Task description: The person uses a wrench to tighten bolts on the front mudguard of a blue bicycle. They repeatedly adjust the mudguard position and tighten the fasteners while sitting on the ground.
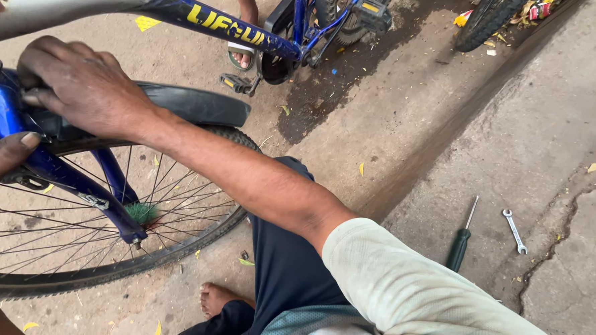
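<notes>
The work in hand looks like fitting or adjusting the black mudguard point(200, 106) at the blue fork point(57, 170) of the bicycle, over the front wheel point(107, 246) at the near left. The right hand point(80, 84) reaches across from the right, arm nearly straight, fingers curled down and closed on the mudguard's top end by the fork crown. The left hand point(0, 164) — only partly in view — presses its thumb against the fork; whether its fingers close I cannot tell. A screwdriver point(461, 238) and spanner point(515, 230) lie well apart on the ground to the right — any tightening would call for fetching one.
</notes>
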The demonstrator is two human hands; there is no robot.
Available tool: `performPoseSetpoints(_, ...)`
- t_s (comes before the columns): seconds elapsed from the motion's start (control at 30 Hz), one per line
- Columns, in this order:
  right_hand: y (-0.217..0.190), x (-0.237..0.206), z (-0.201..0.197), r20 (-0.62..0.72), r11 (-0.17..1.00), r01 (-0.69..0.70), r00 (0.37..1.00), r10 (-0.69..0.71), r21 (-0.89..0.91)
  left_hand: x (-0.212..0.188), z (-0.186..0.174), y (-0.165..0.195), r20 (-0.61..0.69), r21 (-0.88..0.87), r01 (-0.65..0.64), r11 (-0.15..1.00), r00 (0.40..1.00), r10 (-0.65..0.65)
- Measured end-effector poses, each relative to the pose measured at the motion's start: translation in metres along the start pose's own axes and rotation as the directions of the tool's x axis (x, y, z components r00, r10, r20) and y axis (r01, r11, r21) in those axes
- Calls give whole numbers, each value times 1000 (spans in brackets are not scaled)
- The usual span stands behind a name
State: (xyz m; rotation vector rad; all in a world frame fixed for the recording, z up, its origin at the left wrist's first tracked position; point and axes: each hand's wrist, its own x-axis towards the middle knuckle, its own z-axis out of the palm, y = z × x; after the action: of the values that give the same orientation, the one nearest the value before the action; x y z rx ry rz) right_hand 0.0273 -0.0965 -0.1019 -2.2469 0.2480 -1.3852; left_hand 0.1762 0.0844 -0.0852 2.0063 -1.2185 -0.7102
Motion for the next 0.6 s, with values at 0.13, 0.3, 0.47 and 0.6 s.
performPoseSetpoints(0.13,-6,4,-6,245,969,-185,944,221,-164,2,3,5,52,-72,97,993,994,-94)
performPoseSetpoints(0.3,10,-4,-1,-80,983,165,982,-172,-83,-27,6,40,-286,66,62,996,957,-41)
performPoseSetpoints(0.47,13,1,2,97,942,298,953,-286,-156,-56,-3,87,-371,672,-20,740,856,360)
performPoseSetpoints(0.6,-3,15,-18,85,995,99,991,-100,12,-53,-4,101,-434,610,118,784,878,205)
